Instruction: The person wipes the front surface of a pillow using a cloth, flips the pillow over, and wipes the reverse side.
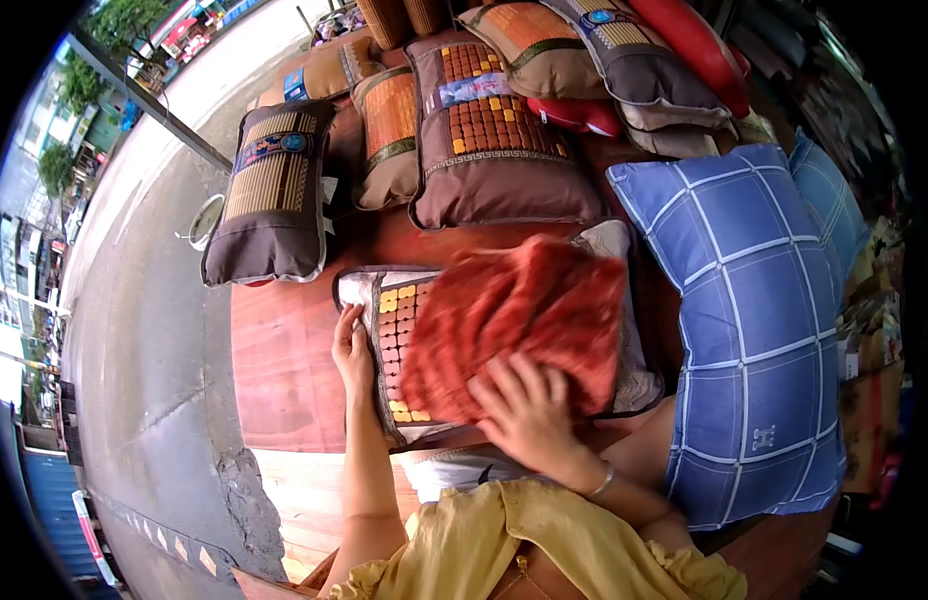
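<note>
A pillow (392,375) with a panel of pink and yellow tiles and a pale patterned border lies flat before me. My left hand (352,350) is at its left edge, fingers bent over the border. Spread over most of the tiles is a crumpled red cloth (524,310), which hides the pillow's middle. My right hand (524,405) lies palm down on the lower part of this cloth, fingers apart and slightly blurred.
Blue checked pillows (754,330) stand at my right. A dark pillow with a slatted panel (274,200) sits at the table's (274,360) left edge. Farther back are a large tiled pillow (504,190) and several others. A post (154,105) rises at the left beside the pavement.
</note>
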The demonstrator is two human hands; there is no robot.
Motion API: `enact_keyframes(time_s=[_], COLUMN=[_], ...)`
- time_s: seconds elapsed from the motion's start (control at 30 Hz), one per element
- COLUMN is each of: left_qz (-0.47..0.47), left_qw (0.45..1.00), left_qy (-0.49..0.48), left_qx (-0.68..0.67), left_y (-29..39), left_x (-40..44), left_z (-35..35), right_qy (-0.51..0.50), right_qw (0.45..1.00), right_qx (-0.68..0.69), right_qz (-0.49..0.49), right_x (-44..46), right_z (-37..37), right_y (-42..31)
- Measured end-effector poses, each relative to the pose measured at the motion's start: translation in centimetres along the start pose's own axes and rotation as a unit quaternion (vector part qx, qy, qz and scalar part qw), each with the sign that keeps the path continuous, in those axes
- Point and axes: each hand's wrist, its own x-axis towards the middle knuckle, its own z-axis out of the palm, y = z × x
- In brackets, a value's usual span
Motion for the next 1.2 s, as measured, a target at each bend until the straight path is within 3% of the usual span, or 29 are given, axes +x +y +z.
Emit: enact_keyframes(time_s=[0.07, 0.13, 0.17, 0.2, 0.23, 0.27, 0.3, 0.37, 0.43, 0.57, 0.63, 0.77, 0.83, 0.97, 1.03, 1.1, 1.2], left_qz=[0.009, -0.063, -0.137, -0.118, -0.206, -0.229, -0.22, -0.17, -0.045, -0.037, -0.038, -0.048, -0.036, -0.01, -0.199, -0.271, -0.256], left_qw=[1.0, 0.988, 0.951, 0.932, 0.855, 0.857, 0.87, 0.905, 0.994, 0.997, 0.998, 0.998, 0.998, 1.0, 0.931, 0.779, 0.803], left_qy=[-0.019, -0.019, -0.015, -0.058, -0.069, -0.064, -0.063, -0.064, -0.005, 0.011, 0.013, 0.013, 0.012, 0.01, -0.055, -0.098, -0.082], left_qx=[0.005, -0.137, -0.278, -0.338, -0.47, -0.458, -0.437, -0.383, -0.099, -0.061, -0.056, -0.048, -0.041, -0.026, -0.299, -0.558, -0.532], left_y=[-0.6, -0.2, 0.1, 1.7, 7.2, -0.2, -1.0, 4.1, -1.9, 0.2, 0.4, 1.0, 0.9, -0.1, 2.4, 5.7, 0.7], left_x=[0.1, 0.0, -0.3, -0.6, -0.8, -0.7, -0.7, -0.6, 0.0, -0.2, -0.2, -0.3, -0.3, -0.1, -0.5, -1.6, -0.5], left_z=[-0.4, 0.0, 0.5, 1.1, 1.9, 1.0, 0.9, 1.2, 0.2, 0.4, 0.5, 0.6, 0.7, 0.6, 0.9, 1.9, 0.4], right_qy=[0.009, -0.018, -0.055, -0.017, 0.02, 0.002, -0.019, -0.07, -0.089, -0.029, 0.038, 0.064, 0.029, -0.014, -0.025, -0.025, -0.02], right_qw=[0.997, 0.994, 0.992, 0.995, 0.996, 0.997, 0.997, 0.997, 0.996, 0.986, 0.981, 0.983, 0.986, 1.0, 0.998, 0.997, 0.998], right_qx=[0.06, 0.086, 0.104, 0.087, 0.067, 0.055, 0.042, 0.017, -0.005, -0.044, 0.045, 0.001, -0.036, 0.005, 0.025, 0.04, 0.03], right_qz=[-0.05, -0.066, -0.047, -0.054, -0.06, -0.059, -0.059, -0.033, 0.013, 0.156, 0.184, 0.174, 0.159, -0.005, -0.058, -0.067, -0.057], right_x=[1.5, 4.6, 6.5, 8.3, 9.7, 10.5, 11.1, 11.8, 11.5, 7.1, 4.1, 0.4, -0.2, 1.1, 3.7, 6.3, 9.6], right_z=[1.7, 3.6, 4.8, 4.3, 3.8, 3.9, 4.1, 3.1, 1.1, -2.1, -2.5, -2.7, -2.0, 2.5, 2.8, 2.5, 1.6], right_y=[-2.5, -3.6, -3.6, -3.5, -3.0, -2.1, -1.3, 1.2, 4.5, 11.9, 13.5, 8.8, 5.4, 0.3, -1.3, -1.2, 1.8])
